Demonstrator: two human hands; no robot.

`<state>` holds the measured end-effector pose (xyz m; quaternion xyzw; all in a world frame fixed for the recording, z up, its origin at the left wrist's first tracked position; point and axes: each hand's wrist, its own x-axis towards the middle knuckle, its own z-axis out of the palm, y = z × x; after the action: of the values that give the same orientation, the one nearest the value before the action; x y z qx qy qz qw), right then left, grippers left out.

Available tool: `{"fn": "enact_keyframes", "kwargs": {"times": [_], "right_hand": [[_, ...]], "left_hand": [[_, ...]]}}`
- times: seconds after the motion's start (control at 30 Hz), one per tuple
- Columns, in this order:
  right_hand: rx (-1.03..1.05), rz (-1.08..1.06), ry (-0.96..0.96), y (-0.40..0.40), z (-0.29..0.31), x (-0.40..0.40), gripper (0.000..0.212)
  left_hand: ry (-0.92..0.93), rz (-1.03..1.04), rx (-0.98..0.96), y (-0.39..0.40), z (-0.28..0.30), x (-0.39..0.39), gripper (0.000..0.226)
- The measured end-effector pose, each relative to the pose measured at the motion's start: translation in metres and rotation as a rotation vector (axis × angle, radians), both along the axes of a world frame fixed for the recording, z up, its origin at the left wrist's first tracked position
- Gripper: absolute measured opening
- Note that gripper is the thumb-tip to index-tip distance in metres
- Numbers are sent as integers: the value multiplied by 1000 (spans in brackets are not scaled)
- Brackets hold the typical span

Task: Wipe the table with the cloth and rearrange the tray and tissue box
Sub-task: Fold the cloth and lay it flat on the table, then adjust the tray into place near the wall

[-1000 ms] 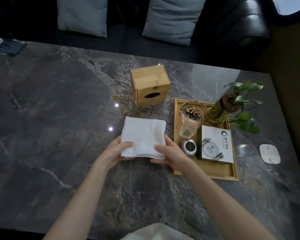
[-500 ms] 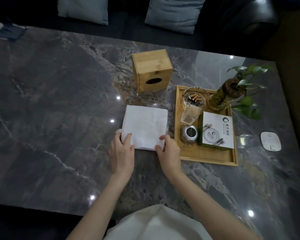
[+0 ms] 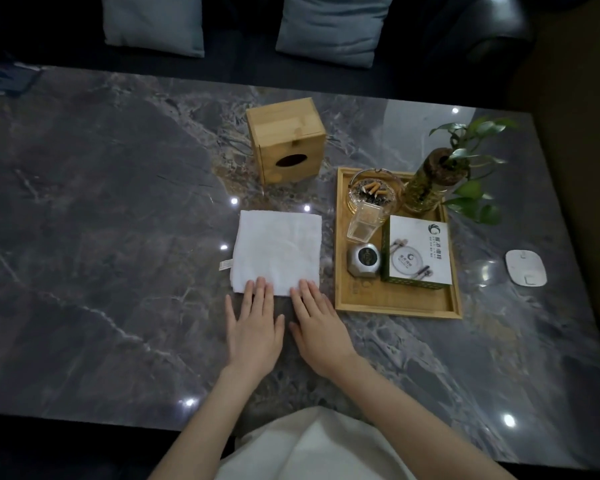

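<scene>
- Both hands flat on the desk (image 3: 84, 237), palms down, fingers spread, nothing pinched. Left hand (image 3: 255, 327) and right hand (image 3: 317, 329) each just have fingertips on the cloth's near edge.
- Cloth (image 3: 278, 252) is folded flat, straight ahead of both hands, long side running away from me. Either hand's equally close tbh.
- Tray (image 3: 395, 303) sits just right of the cloth, so nearer the right hand.
- Tissue box (image 3: 286, 140) is further back, behind the cloth.
</scene>
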<state>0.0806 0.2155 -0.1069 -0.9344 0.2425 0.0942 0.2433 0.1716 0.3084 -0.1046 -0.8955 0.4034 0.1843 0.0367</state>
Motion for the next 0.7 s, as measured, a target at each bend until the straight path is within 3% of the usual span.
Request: {"fn": "enact_keyframes", "kwargs": {"times": [0.07, 0.17, 0.3, 0.4, 0.5, 0.6, 0.7], "right_hand": [[169, -68, -83, -10, 17, 2, 54], [386, -334, -280, -33, 49, -2, 42], [494, -697, -584, -75, 84, -28, 12], [499, -1054, -793, -103, 80, -61, 14], [332, -1206, -736, -121, 56, -94, 6], [158, -1205, -523, -132, 32, -124, 23], [163, -1120, -331, -139, 15, -143, 35]], "left_hand": [[12, 4, 30, -13, 16, 1, 60], [29, 33, -57, -38, 44, 4, 37], [178, 88, -240, -74, 64, -5, 29], [121, 105, -341, -93, 62, -18, 26], [204, 193, -429, -107, 42, -33, 23], [240, 230, -374, -115, 24, -50, 29], [238, 294, -349, -118, 14, -61, 35]]}}
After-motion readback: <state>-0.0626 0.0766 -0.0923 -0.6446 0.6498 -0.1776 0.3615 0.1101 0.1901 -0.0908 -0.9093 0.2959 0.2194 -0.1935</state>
